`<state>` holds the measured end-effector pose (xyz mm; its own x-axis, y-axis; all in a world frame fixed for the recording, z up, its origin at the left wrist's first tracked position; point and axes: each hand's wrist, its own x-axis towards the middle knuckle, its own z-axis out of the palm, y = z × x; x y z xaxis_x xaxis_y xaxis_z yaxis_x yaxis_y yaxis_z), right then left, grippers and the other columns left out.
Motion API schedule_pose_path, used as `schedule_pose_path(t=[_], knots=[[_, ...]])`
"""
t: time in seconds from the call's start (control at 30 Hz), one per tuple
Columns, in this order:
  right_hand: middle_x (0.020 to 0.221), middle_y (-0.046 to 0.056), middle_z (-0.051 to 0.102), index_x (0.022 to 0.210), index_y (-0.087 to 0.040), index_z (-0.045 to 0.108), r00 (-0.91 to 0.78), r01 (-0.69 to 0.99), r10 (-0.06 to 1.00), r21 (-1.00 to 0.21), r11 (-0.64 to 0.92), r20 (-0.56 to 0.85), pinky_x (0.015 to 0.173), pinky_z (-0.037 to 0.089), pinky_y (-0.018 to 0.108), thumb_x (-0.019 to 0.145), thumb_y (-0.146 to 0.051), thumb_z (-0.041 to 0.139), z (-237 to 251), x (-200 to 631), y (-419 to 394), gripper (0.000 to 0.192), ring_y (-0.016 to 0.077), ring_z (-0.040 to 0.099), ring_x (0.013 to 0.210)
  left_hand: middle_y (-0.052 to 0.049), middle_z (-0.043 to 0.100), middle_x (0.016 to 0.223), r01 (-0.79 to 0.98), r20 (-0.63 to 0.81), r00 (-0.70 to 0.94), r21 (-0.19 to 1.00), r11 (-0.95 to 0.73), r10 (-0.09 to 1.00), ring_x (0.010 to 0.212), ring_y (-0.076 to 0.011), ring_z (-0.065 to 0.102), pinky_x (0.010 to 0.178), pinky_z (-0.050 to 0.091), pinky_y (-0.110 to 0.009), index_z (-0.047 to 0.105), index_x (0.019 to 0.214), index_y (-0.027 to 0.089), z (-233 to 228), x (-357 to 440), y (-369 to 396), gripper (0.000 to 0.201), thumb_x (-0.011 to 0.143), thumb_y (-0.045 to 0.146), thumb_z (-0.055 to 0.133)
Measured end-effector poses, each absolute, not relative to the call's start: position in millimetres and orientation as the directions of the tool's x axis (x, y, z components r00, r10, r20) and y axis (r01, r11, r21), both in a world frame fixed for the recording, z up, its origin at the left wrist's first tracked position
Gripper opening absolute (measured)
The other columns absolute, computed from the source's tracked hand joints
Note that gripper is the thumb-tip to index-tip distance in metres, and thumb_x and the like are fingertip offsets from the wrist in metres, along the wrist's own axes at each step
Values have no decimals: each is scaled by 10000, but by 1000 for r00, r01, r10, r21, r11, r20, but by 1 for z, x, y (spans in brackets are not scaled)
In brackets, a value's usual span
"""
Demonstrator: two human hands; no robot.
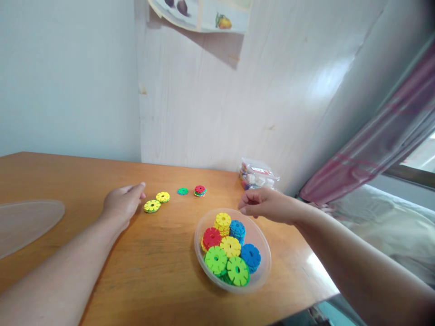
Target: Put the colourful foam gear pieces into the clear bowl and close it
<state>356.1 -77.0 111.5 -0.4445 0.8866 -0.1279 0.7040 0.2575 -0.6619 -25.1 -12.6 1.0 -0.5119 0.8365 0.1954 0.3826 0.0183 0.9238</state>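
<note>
My left hand point(123, 202) rests on the wooden table point(68, 181), fingers loosely extended, just left of two yellow toothed discs point(157, 202). It holds nothing. A green disc point(182, 191) and a small red-topped stack of discs point(200, 190) lie farther right. My right hand point(268, 206) hovers over the far rim of a clear plastic bowl point(265, 271), fingers curled together, nothing visible in them. The bowl contains several toothed discs point(231, 253) in yellow, red, blue and green.
A clear plastic lid point(23, 222) lies at the table's left. A clear box of small pieces point(258, 174) stands against the wall behind the bowl. The table's right edge runs close past the bowl; a pink curtain point(374, 145) hangs beyond.
</note>
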Motion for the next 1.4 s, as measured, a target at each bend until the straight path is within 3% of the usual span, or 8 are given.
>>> schedule_pose_path(t=[0.13,0.27,0.6,0.8,0.9,1.07,1.23,1.4], knots=[[827,32,670,909,-168,674,-421,737,907,-592,327,-23,625,439,248,802,-294,649,98,329,-27,167,142,583,737,-10,581,553,371,201,-531,929,13,823,606,-186,561,538,358,-264,594,593,191,1,-24,-14,373,743,532,577],[981,74,715,1064,-147,696,-410,856,912,-340,389,13,684,463,264,757,-304,716,82,297,22,345,181,636,830,-6,565,518,377,206,-522,926,7,828,549,-181,528,502,341,-264,588,582,199,0,-24,-14,383,743,546,573],[1227,140,674,1250,-154,658,-490,871,868,-80,484,-80,821,467,286,713,-559,733,65,251,75,677,267,627,1077,-11,590,535,458,264,-492,889,-12,829,528,-178,525,495,312,-278,593,585,201,-10,-29,-9,431,777,580,520],[1053,119,729,1066,-159,733,-465,885,875,-89,457,-133,659,444,275,718,-481,732,62,242,83,474,251,660,928,-2,560,506,454,255,-487,891,-7,835,516,-174,515,497,305,-276,585,575,202,-10,-28,-9,439,785,581,515],[1068,113,723,1112,-151,705,-452,891,884,-119,439,-121,645,445,262,721,-449,742,65,244,84,492,234,653,927,-5,567,514,449,257,-489,894,-12,833,523,-175,518,499,307,-274,585,575,202,-10,-28,-10,430,783,573,518],[1034,74,707,1118,-165,681,-432,859,902,-319,401,-30,686,454,252,715,-442,770,89,262,58,497,194,633,888,-10,585,531,447,262,-491,895,-18,830,525,-174,521,504,323,-275,587,572,203,-10,-27,-10,419,775,564,526],[1060,57,669,1103,-204,679,-600,753,798,-374,542,-53,716,461,267,727,-430,767,119,284,-9,448,174,606,853,-1,567,518,439,248,-501,898,-3,829,508,-169,500,495,324,-276,593,584,203,-8,-27,-10,409,765,565,535],[1088,51,647,1145,-268,664,-680,719,721,-315,619,-135,758,469,288,747,-446,748,125,294,-67,444,199,596,931,-3,567,524,442,249,-501,897,-3,829,534,-170,518,509,327,-274,593,585,201,-7,-27,-10,411,770,566,549]])
